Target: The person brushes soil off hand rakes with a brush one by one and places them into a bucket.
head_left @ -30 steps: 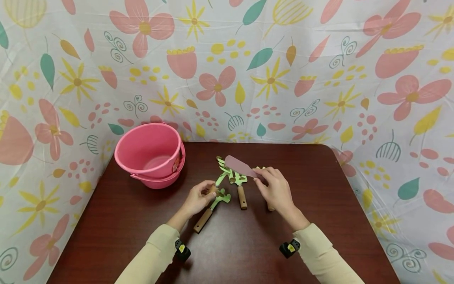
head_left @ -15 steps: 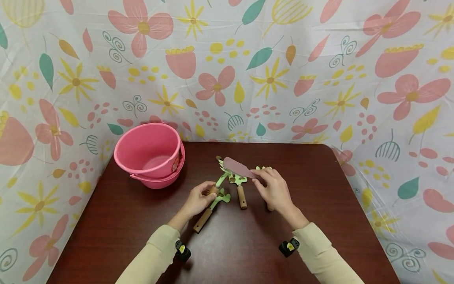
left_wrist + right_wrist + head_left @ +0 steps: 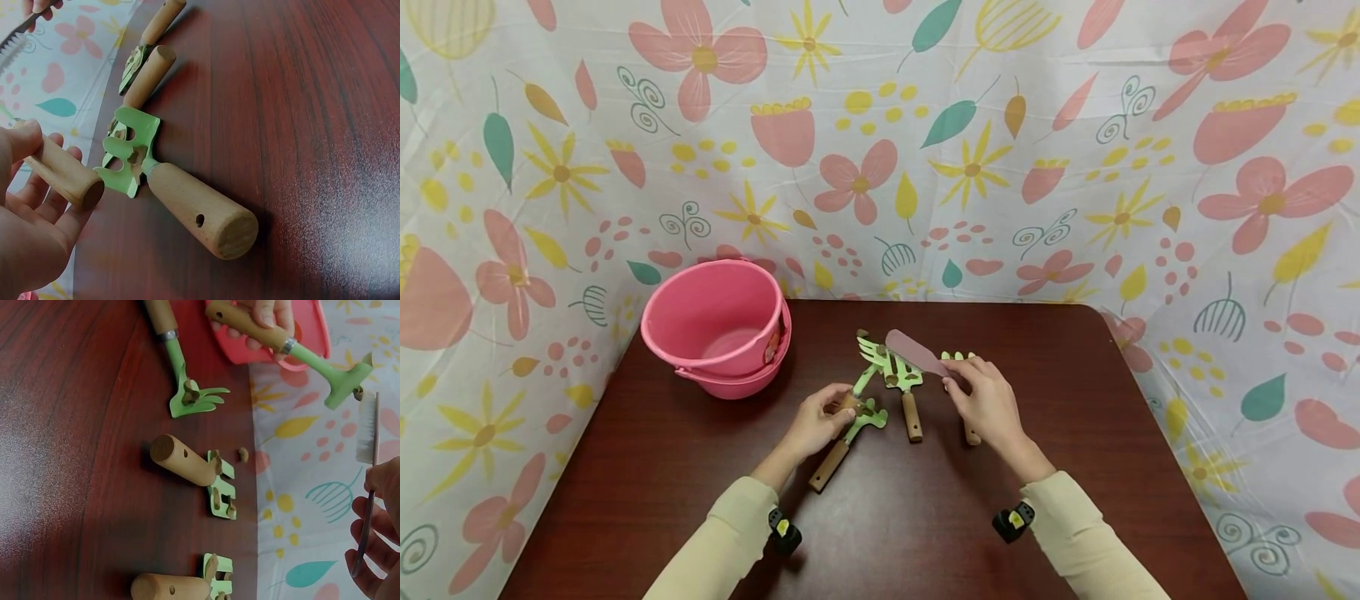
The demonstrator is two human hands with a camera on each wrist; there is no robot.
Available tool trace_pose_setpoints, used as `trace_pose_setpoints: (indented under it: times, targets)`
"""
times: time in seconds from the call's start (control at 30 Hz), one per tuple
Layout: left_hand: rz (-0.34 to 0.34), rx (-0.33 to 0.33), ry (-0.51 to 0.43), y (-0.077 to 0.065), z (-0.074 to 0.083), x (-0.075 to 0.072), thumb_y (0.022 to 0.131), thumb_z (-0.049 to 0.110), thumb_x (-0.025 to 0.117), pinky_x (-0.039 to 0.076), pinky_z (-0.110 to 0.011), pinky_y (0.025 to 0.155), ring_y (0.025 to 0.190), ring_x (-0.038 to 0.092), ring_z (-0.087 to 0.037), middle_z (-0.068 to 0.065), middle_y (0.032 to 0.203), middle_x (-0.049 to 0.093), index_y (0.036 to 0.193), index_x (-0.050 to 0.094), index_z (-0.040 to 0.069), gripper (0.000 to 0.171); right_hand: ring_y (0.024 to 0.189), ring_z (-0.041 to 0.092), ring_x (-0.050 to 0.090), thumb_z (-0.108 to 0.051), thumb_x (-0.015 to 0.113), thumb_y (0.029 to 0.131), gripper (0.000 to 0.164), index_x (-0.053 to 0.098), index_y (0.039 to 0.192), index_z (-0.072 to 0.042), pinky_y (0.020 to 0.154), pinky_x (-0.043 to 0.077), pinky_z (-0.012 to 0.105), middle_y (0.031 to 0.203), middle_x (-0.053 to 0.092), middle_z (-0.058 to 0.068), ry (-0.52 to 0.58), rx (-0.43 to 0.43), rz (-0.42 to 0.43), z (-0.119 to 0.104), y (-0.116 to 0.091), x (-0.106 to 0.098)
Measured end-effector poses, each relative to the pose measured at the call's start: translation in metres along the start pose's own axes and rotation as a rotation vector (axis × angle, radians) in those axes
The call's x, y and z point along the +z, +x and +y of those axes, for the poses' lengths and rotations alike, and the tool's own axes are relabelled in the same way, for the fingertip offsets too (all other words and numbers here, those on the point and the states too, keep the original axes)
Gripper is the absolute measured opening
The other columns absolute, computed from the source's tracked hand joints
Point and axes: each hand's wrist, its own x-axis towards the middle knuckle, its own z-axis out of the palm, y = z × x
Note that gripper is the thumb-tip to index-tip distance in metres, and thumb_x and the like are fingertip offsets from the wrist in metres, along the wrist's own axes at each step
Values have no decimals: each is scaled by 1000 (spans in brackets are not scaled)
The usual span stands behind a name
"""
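Observation:
My left hand (image 3: pixel 818 419) holds a small green garden rake (image 3: pixel 867 379) by its wooden handle, raised off the table with its tines pointing away. A brown crumb clings to the rake's head in the right wrist view. My right hand (image 3: pixel 988 402) pinches the thin handle of a brush (image 3: pixel 916 352) with a pink back and white bristles (image 3: pixel 367 428), close beside that head. Below the left hand another green rake (image 3: pixel 867 419) lies on the table. A green garden fork (image 3: pixel 911 414) with brown clumps lies between the hands; another fork (image 3: pixel 972 435) is partly hidden under the right hand.
Pink buckets (image 3: pixel 715 321), one nested in another, stand at the back left of the dark wooden table (image 3: pixel 895 533). A small brown clump (image 3: pixel 243 455) lies near the far edge. A flower-print cloth (image 3: pixel 880 167) hangs behind the table.
The brush shifted slightly left over the rake's tines, then back right, so more of the tines now show. My left hand and the rake stay nearly in place.

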Motion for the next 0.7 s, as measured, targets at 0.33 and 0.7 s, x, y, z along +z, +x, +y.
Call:
trace_pose_setpoints:
  times: [0.33, 0.7]
  targets:
    - [17, 20, -22, -7, 24, -12, 81, -4, 63, 46, -25, 61, 83, 59, -30, -21, 97, 63, 113, 58, -3, 33, 72, 19, 53, -13, 71, 79, 26, 69, 104, -12, 54, 43, 33, 91, 65, 5, -33, -11, -14, 2, 1, 11]
    - [50, 0, -28, -9, 21, -19, 80, -4, 64, 46, -25, 63, 84, 59, -32, -20, 97, 64, 113, 58, -3, 33, 69, 21, 52, -15, 71, 78, 26, 69, 104, -14, 52, 42, 34, 90, 64, 6, -92, 50, -40, 2, 2, 19]
